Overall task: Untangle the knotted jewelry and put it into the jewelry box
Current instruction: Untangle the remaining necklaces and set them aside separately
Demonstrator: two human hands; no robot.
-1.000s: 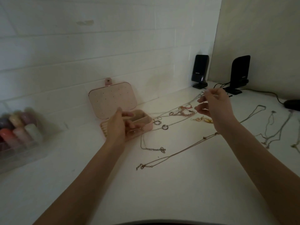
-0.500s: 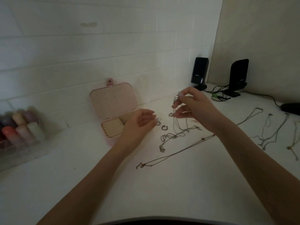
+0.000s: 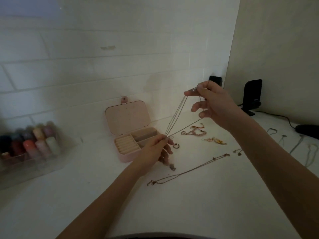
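Since half a second ago the right hand (image 3: pixel 215 106) has risen and the left hand (image 3: pixel 156 149) has closed on the lower part of the chain (image 3: pixel 176 114), which now stretches taut between them above the table (image 3: pixel 189 204). Nearest, a second necklace (image 3: pixel 188 171) lies slack on the table. The left hand pinches the strands just beside the open box (image 3: pixel 131 145); beyond, the right hand pinches the clasp end between thumb and forefinger, other fingers loosely spread. The chain looks light, limp and thin, likely to kink or snap if tugged, so holding near the ends and easing the strands apart seems safest.
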